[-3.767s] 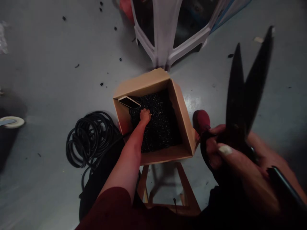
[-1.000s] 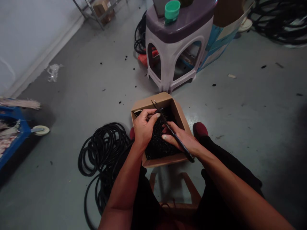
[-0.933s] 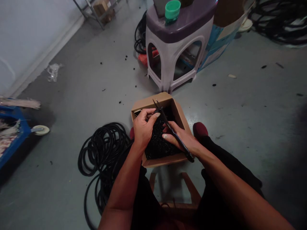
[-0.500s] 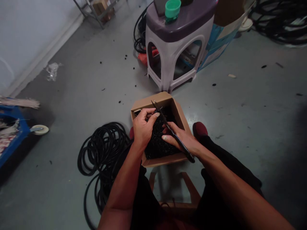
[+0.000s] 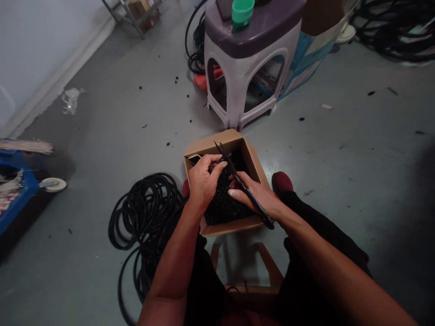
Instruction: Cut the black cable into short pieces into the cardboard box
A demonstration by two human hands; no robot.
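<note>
My right hand [image 5: 249,192] is closed around long black-handled pliers [image 5: 249,194], whose thin pointed tips stand slightly apart and aim away from me. At the jaws, my left hand [image 5: 205,176] pinches a small black part [image 5: 225,157] between thumb and forefinger. That part sits against the pliers; its exact kind is too small to make out. Both hands are over an open cardboard box [image 5: 217,230]. Inside lies a mass of small shiny black pieces [image 5: 226,206], partly hidden by my hands.
Coiled black tubing [image 5: 146,203] lies on the floor left of the box. Ahead stands a plastic stool [image 5: 233,86] carrying a green cup [image 5: 242,12]. A blue carton [image 5: 306,63] is behind it, and a blue wheeled cart [image 5: 20,181] is far left. Small black bits dot the floor.
The whole view has shifted slightly. My hands keep nearly the same pose, with the pliers and the small black part still held together over the box.
</note>
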